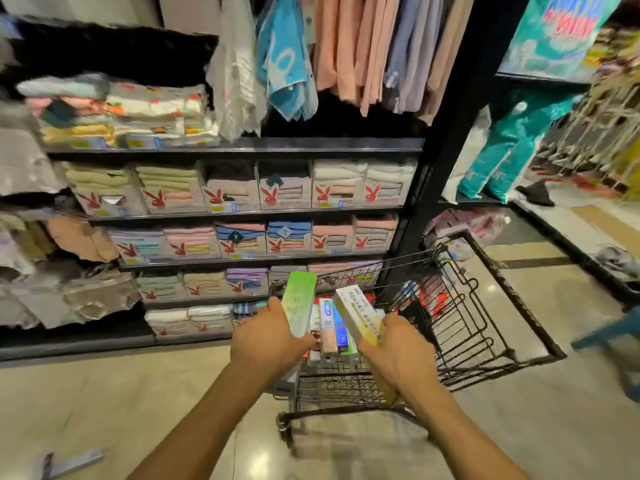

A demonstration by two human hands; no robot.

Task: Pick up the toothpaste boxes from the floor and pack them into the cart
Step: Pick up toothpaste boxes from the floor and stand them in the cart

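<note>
My left hand (268, 337) grips a green toothpaste box (299, 301), held upright over the near left end of the black wire cart (485, 327). My right hand (398, 355) grips a yellow and white toothpaste box (358, 315), tilted over the same end of the cart. Between my hands several more toothpaste boxes (330, 327) lie packed inside the cart. One purple toothpaste box (71, 464) lies on the floor at the bottom left.
Dark shelves (242, 211) with boxed folded towels stand right behind the cart. Hanging clothes (346, 46) fill the top. Teal bags (509, 147) lean at the right, with another display edge (571, 251) beyond. Tiled floor (104, 393) lies around me.
</note>
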